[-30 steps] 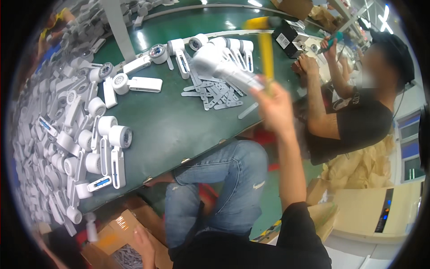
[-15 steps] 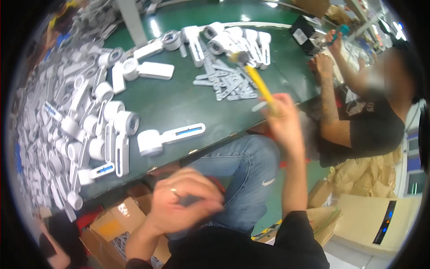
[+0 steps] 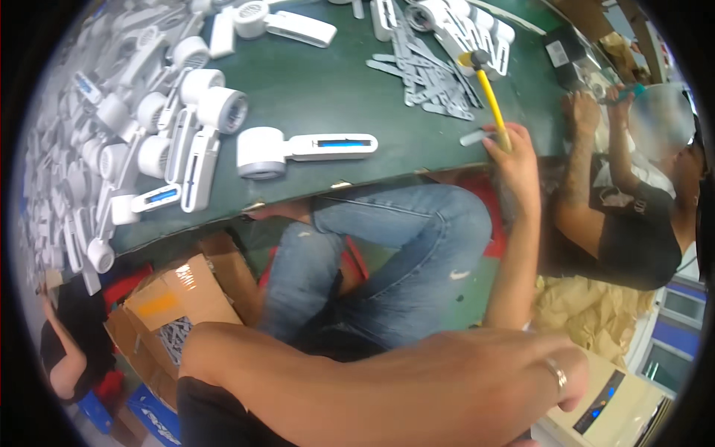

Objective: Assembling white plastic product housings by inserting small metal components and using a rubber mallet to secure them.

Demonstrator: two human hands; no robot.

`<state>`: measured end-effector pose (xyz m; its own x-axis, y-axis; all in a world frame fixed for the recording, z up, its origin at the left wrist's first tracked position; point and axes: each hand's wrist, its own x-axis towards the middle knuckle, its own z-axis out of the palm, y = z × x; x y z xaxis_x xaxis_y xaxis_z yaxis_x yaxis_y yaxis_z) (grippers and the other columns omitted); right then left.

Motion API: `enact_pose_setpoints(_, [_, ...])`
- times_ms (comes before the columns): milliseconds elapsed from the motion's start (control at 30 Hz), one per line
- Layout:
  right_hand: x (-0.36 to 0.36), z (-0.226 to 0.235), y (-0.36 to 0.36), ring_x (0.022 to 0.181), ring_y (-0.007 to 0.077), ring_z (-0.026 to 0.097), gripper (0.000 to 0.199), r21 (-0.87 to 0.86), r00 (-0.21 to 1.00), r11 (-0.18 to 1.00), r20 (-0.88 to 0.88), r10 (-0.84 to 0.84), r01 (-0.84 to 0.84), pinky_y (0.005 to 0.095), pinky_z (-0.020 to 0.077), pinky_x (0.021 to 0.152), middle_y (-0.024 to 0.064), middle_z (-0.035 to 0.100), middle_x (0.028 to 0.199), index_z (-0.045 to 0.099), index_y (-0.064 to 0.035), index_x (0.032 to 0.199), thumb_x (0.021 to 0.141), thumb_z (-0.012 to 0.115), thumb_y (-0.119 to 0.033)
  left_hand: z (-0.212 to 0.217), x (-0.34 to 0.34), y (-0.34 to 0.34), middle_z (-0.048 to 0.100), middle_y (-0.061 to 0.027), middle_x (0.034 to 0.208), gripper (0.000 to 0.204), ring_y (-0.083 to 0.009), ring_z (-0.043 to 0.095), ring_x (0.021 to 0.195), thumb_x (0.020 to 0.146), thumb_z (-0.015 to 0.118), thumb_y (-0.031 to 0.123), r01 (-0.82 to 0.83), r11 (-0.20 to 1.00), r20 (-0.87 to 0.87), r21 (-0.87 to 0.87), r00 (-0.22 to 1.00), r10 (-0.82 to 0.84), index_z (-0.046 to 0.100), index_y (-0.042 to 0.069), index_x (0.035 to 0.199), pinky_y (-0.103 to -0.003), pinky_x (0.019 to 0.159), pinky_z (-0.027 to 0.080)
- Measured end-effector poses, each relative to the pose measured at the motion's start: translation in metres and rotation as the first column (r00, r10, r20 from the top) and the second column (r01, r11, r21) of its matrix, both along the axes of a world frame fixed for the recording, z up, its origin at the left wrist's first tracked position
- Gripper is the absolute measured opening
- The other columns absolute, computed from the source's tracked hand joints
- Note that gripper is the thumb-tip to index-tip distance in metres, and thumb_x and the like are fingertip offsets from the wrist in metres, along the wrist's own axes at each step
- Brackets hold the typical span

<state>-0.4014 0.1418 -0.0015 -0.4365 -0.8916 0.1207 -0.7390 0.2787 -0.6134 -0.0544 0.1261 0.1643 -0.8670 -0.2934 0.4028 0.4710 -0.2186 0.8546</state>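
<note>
My right hand (image 3: 514,153) grips the yellow handle of a small hammer (image 3: 488,100) at the table's near edge. The hammer's dark and yellow head is raised toward the pile of thin grey plastic strips (image 3: 428,78). Beside my right fingertips lies one loose pale strip (image 3: 471,138). My left arm crosses low in front of my body to the right, and my left hand (image 3: 555,365), with a ring, is bent downward. Its fingertips are hidden. A white handheld fan (image 3: 262,153) lies on the table, a blue piece showing in its handle slot.
Many white fan parts (image 3: 153,112) are heaped along the left of the green table (image 3: 313,82). More white fans (image 3: 462,33) stand behind the strips. An open carton (image 3: 179,290) of grey strips sits at lower left. At the right, another person (image 3: 633,223) works beside a black box (image 3: 570,56).
My left hand has swung from before my lap across to the lower right. My right hand still holds the hammer. The whole view has tilted and shifted, with the table now higher.
</note>
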Motion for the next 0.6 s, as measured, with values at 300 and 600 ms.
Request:
enact_pose_setpoints(300, [0.0,-0.01,-0.005,0.109,0.0235,0.062,0.025,0.007,0.998,1.0,0.064,-0.006,0.006,0.0344,0.0503,0.096,0.0094,0.059,0.119,0.078,-0.0081,0.114,0.09,0.079,-0.013,-0.017,0.035,-0.025,0.073,-0.0237,0.107,0.017,-0.03,0.07,0.1,0.087,0.075,-0.004,0.07,0.846,0.258,0.528,0.936,-0.239,0.074,-0.009,0.103,-0.037,0.089,0.053])
enact_pose_setpoints(600, [0.003,-0.001,-0.006,0.112,0.0221,0.061,0.026,0.056,0.997,0.998,0.078,-0.016,0.012,0.0345,0.0498,0.098,0.0082,0.058,0.122,0.078,-0.0068,0.115,0.09,0.079,-0.013,-0.019,0.026,0.056,0.067,-0.0137,0.092,0.032,-0.0246,0.067,0.087,0.083,0.089,0.01,0.344,0.242,-0.395,0.907,0.895,0.209,0.066,-0.008,0.097,-0.033,0.078,0.05])
